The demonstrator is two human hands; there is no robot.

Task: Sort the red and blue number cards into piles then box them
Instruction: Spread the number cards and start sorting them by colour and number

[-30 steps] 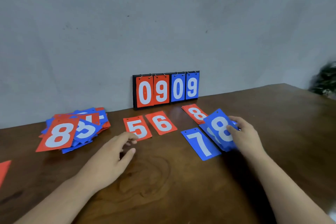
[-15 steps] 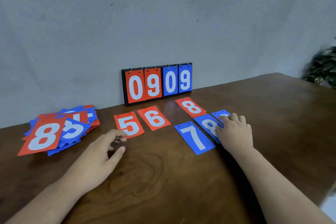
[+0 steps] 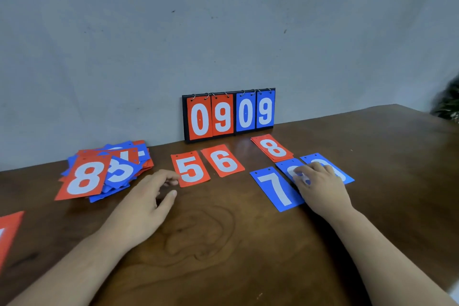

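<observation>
The number cards are spread over the far half of the tabletop [image 3: 223, 251]. A mixed red and blue heap [image 3: 99, 174] lies far left. A red 5 [image 3: 190, 169] and red 6 [image 3: 223, 160] sit side by side in the middle. To the right are a small red stack topped by an 8 [image 3: 272, 148] and a blue 7 [image 3: 275, 189].

The right hand [image 3: 320, 189] lies palm down, its fingers resting on two overlapping blue cards [image 3: 346, 176] just right of the 7, gripping nothing. The left hand [image 3: 146, 196] is loosely curled and empty, its fingertips at the 5's left edge.

The cards look thin, light, fairly stiff and probably slick on polished wood. They likely slide under a flat finger more easily than they lift. A raised corner or overlapping edge seems the best place to pinch. No box is in view.
</observation>
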